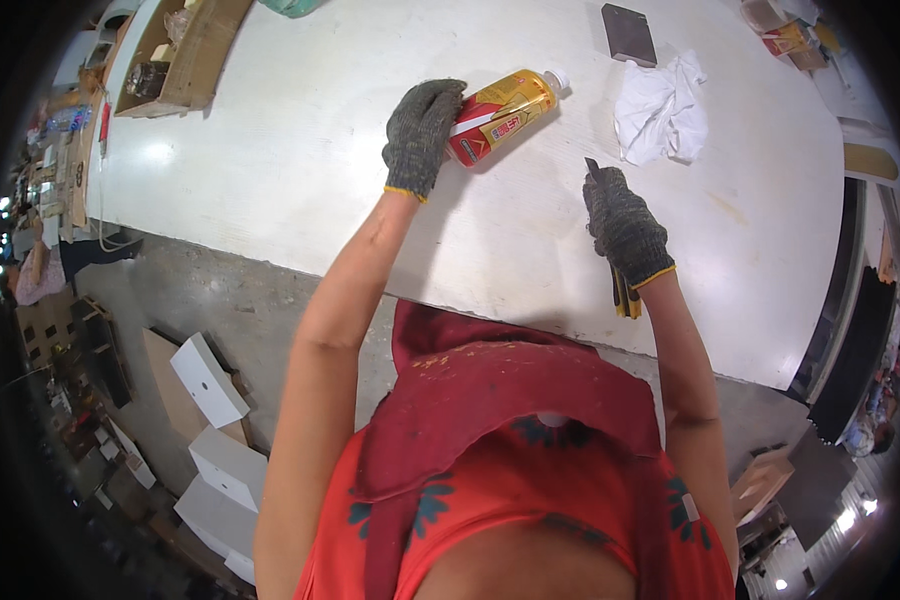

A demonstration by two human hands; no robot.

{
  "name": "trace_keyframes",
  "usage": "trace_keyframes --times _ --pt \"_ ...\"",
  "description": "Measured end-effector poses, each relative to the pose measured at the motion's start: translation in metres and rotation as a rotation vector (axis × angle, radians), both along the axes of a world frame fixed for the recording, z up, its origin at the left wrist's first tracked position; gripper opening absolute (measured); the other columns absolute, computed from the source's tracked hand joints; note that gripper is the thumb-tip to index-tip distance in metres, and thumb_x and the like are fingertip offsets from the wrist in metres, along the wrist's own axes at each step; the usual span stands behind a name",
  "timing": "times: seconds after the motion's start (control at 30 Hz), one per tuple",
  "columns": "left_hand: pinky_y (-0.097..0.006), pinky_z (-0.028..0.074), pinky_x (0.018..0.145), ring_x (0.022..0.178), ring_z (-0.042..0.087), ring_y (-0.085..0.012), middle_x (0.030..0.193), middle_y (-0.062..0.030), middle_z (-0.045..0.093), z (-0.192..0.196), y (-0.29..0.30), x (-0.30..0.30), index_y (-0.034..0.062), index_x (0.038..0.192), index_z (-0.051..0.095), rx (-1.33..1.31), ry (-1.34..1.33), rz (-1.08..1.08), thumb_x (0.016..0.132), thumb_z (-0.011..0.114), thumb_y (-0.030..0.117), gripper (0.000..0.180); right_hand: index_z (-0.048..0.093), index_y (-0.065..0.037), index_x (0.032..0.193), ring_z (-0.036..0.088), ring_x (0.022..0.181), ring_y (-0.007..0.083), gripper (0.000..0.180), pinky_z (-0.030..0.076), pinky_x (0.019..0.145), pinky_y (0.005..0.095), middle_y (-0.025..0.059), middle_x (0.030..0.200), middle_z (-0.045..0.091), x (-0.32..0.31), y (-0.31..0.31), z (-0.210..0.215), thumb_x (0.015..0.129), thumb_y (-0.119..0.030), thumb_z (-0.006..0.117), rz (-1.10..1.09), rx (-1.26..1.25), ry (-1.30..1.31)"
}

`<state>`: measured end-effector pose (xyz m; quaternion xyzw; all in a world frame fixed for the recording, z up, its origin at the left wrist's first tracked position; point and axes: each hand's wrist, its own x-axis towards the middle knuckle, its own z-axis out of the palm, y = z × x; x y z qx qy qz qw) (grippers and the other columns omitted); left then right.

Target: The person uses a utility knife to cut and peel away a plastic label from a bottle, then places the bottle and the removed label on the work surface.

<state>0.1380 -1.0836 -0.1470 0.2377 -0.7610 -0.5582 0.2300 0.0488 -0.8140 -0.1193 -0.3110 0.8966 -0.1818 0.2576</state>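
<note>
right hand (625,225) grips scissors (622,285) at the table (300,150) edge, left hand (422,133) on bottle (502,112).

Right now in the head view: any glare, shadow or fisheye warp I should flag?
Head view: a bright glare spot on the white table at left; soft shadows under the left hand and bottle; table edges bow toward the dark vignetted rim; the right hand and its yellow-handled tool look sharp.

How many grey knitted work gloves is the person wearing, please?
2. One grey knitted glove is on the left hand, gripping the yellow-and-red plastic bottle; the other is on the right hand, holding a yellow-handled blade tool.
</note>
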Motion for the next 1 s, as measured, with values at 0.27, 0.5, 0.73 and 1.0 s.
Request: trace_keyframes --times 0.27,0.5,0.73,1.0 --pt "-0.037 0.048 0.092 0.105 0.056 -0.0256 0.115 -0.0115 0.056 0.009 0.033 0.009 0.0087 0.119 0.056 -0.465 -0.039 -0.047 0.063 0.087 0.026 0.067 0.054 -0.002 0.114 0.054 0.064 0.0101 0.029 0.047 0.051 0.0268 0.0053 0.082 0.057 0.013 -0.022 -0.01 0.094 -0.023 0.054 -0.576 -0.596 -1.013" --pt "-0.037 0.05 0.088 0.102 0.058 -0.0253 0.11 -0.0115 0.057 -0.007 0.03 0.005 0.0086 0.116 0.054 -0.396 0.04 -0.002 0.061 0.088 0.029 0.068 0.05 -0.001 0.119 0.065 0.077 0.0311 0.032 0.053 0.063 0.0409 0.0192 0.086 0.064 -0.008 -0.075 0.019 0.092 -0.019 0.05 0.065 -0.092 0.187" --pt "-0.035 0.052 0.086 0.1 0.06 -0.0247 0.109 -0.011 0.057 -0.015 0.025 0.004 0.0089 0.115 0.054 -0.37 0.06 -0.023 0.062 0.088 0.026 0.065 0.053 -0.001 0.107 0.067 0.082 0.0317 0.03 0.053 0.069 0.044 0.0188 0.088 0.066 -0.031 -0.112 0.025 0.085 -0.019 0.058 0.337 -0.009 0.377" --pt "-0.035 0.052 0.085 0.1 0.061 -0.0242 0.11 -0.0117 0.058 -0.016 0.022 0.006 0.0082 0.115 0.054 -0.373 0.076 -0.027 0.063 0.088 0.024 0.064 0.051 -0.001 0.113 0.067 0.081 0.0328 0.034 0.053 0.069 0.0443 0.0197 0.09 0.066 -0.039 -0.112 0.015 0.087 -0.023 0.054 0.396 0.018 0.343"
